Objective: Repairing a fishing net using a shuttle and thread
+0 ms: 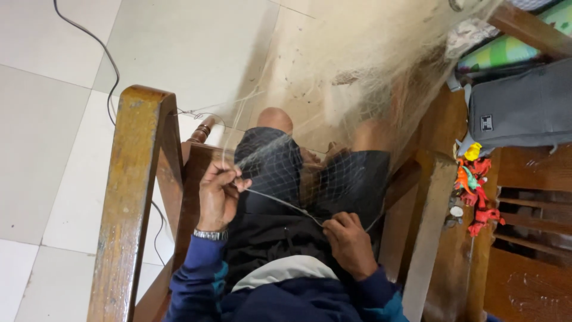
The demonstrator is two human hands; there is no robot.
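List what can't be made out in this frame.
- Head view: whatever the right hand pinches is hidden by its curled fingers.
- The net is cut off by the top edge.
- The small colourful toys on the chair are too small to identify.
- The left hand grips fine, blurred mesh.

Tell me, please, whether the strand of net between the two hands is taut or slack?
Taut: the strand runs in a straight line from the left hand to the right hand, both pinching it.
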